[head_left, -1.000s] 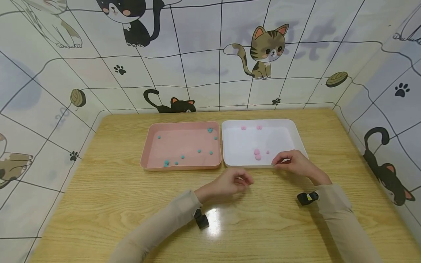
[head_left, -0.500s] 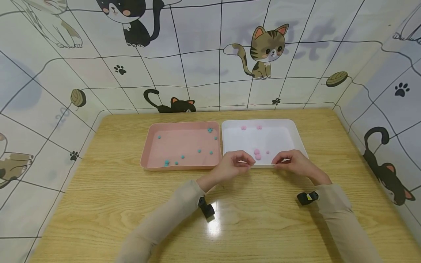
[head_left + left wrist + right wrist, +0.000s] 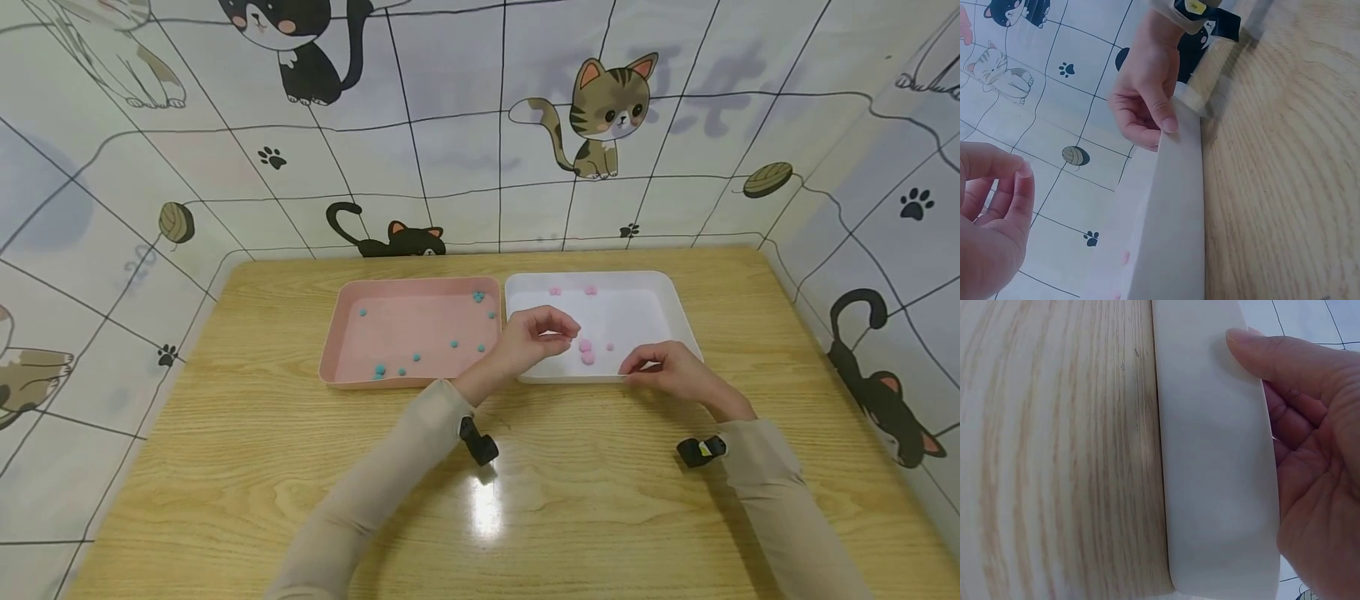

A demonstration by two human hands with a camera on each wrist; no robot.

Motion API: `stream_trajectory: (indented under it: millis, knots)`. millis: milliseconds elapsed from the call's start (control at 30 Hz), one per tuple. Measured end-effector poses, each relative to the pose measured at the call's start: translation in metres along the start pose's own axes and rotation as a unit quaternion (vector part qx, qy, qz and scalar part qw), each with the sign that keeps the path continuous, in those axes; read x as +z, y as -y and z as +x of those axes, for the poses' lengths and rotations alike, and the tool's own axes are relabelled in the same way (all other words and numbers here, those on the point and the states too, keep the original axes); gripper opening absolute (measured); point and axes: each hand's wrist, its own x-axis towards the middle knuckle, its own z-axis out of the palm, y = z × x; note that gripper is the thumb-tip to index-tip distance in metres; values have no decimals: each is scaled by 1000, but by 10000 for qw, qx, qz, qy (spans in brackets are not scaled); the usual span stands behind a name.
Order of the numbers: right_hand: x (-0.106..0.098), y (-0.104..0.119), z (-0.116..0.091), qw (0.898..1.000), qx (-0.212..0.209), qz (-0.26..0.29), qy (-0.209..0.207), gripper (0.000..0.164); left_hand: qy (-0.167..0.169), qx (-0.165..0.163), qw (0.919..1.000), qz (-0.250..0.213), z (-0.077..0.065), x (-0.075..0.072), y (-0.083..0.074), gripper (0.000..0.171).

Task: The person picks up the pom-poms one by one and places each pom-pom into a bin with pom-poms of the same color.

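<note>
My right hand point(image 3: 671, 371) grips the front rim of the white tray point(image 3: 633, 304). In the right wrist view its thumb point(image 3: 1260, 355) presses the outer wall and the other fingers lie behind it. My left hand point(image 3: 525, 342) hovers over the left part of the white tray, fingers loosely bent, thumb and forefinger tips near each other. No object shows between them in the left wrist view. Just right of those fingertips, a cluster of round pink pieces point(image 3: 587, 350) lies in the tray, with a smaller pink piece point(image 3: 611, 347) beside it.
Two pink pieces point(image 3: 591, 290) lie near the white tray's back wall. A pink tray point(image 3: 405, 325) stands close on the left, with several small teal pieces point(image 3: 417, 357) scattered inside. Both trays rest on a wooden table point(image 3: 570, 500), with cat-patterned walls point(image 3: 465, 125) around it.
My left hand has moved forward from the table in front of the trays to above the white tray. My right hand has stayed on the rim.
</note>
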Motion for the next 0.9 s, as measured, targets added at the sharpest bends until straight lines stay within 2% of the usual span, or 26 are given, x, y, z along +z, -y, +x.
stream_trajectory:
  millis: [133, 367, 533, 900]
  knots:
    - [-1, 1, 0, 10000, -31, 0, -13, 8, -104, -45, 9999, -64, 7, -1, -2, 17]
    - [-1, 2, 0, 10000, -4, 44, -3, 9, -346, -66, 9993, 132, 24, -5, -4, 16]
    - [0, 2, -1, 9998, -111, 113, -79, 12, -402, -93, 9988, 248, 36, -7, -6, 16]
    - [2, 2, 1, 9990, -414, 180, -44, 14, -548, -292, 9953, 749, 58, -11, -8, 16]
